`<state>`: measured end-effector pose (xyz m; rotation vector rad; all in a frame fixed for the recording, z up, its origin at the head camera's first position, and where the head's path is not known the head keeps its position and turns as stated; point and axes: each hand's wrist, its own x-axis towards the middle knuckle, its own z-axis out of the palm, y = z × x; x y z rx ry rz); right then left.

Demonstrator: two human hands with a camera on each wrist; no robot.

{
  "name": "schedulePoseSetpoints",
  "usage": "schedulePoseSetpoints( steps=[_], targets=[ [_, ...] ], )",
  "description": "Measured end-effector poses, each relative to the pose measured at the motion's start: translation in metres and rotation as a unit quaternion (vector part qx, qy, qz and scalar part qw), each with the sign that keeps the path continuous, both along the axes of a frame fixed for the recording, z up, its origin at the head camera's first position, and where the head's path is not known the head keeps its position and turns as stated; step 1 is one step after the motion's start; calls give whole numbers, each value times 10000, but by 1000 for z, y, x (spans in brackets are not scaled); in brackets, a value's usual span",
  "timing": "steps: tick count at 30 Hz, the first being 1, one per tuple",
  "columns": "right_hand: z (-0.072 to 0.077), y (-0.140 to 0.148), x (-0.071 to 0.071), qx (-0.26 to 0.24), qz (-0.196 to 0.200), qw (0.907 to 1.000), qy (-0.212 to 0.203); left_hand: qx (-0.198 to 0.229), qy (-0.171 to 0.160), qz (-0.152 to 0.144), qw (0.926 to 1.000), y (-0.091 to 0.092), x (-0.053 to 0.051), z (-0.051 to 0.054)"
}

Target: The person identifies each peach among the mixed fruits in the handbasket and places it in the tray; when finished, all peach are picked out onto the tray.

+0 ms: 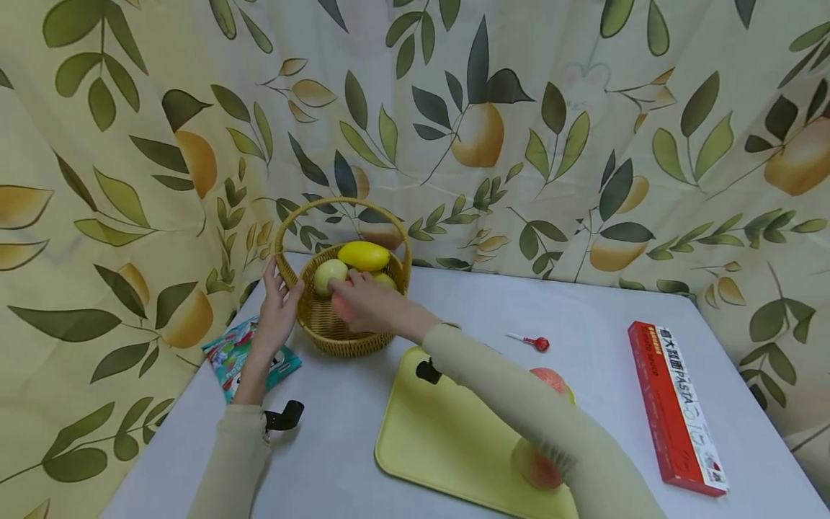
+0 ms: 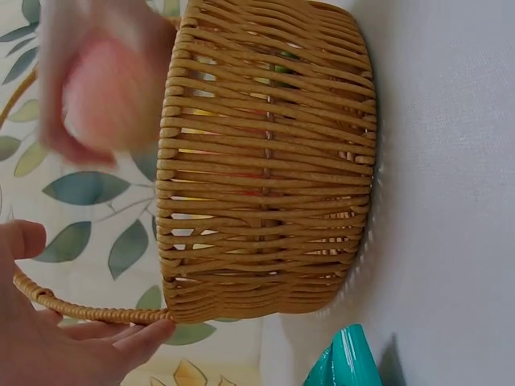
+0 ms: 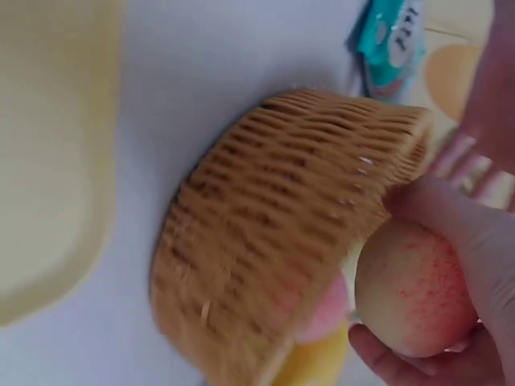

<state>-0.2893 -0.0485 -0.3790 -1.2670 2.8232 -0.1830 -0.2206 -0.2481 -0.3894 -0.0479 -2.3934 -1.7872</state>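
In the head view my right hand (image 1: 372,299) reaches over a wicker basket (image 1: 344,347) and grips a peach (image 3: 414,289), pale with a red blush. The right wrist view shows thumb and fingers around the peach, just beyond the basket's rim. My left hand (image 1: 279,313) touches the side of the basket's arched handle (image 2: 96,310), fingers fairly straight and thumb apart from it. Inside the basket lie a long yellow fruit (image 1: 363,256), a pale green round fruit (image 1: 329,277) and a pink fruit (image 3: 326,310). The basket's far inside is partly hidden by my right hand.
A yellow tray (image 1: 447,432) holds peach-like fruit (image 1: 541,465), partly behind my right sleeve. Beside the basket lies a teal snack bag (image 1: 233,353). A red lollipop (image 1: 541,344) and a red pasta box (image 1: 674,407) are on the right. A patterned curtain hangs behind the table.
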Motion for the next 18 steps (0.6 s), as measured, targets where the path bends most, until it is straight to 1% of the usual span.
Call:
schedulePoseSetpoints(
  steps=[2,3,6,9,12,14,16,18],
  targets=[
    [10,21,7,-296,-61,9995,-69,7,-62,-18,10000,0,0,3],
    [14,34,11,-434,-85,9990,-70,14,-76,-40,10000,-1,-1,2],
    [24,74,27,-884,-226,9958,-105,-5,-117,-70,9999,-1,1,3],
    [31,112,42,-1179,-386,9922,-121,-22,-53,-74,10000,-4,-2,-2],
    [33,139,57,-1192,-538,9914,-77,-66,-18,-1,10000,-9,-9,-10],
    [31,153,66,-1149,-651,9911,-152,-70,-12,37,10000,-12,-13,-17],
    [27,164,74,-1146,-736,9901,-340,-36,0,38,10000,-13,-16,-23],
    [23,171,80,-1202,-749,9881,-601,0,-10,32,10000,-12,-16,-26]
  ],
)
